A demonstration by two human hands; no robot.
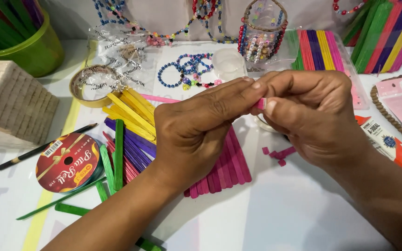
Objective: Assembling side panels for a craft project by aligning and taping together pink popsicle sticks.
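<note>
**Head view: two hands pinch a small pink piece over a crowded craft table**

Head camera looks down on a white tabletop (275,209) with pale printed lettering and a yellow stripe along its left side. Above the middle of it the left hand (196,132) and the right hand (310,116) meet. Their thumbs and forefingers are closed together on a small pink piece (260,104), probably a short cut of craft stick, though only its end shows between the fingertips. The other fingers of both hands are curled in.

Under the hands lies a row of pink sticks (226,172), and just right of it a few pink offcuts (280,154) sit on the bare surface. Left of the left hand, yellow sticks (131,111), purple sticks (138,148) and green sticks (117,155) lie fanned and overlapping. Near the left edge rest a red ribbon reel (66,162), a dark pencil (43,148) and a block of plain wooden sticks (15,100). A green bucket (33,51) stands in the far left corner, with a roll of clear tape (91,86) near it. Beaded bracelets (187,69) lie towards the far edge, beside a clear tray of coloured sticks (315,49). A glue tube (391,144) lies at the right edge.
</note>
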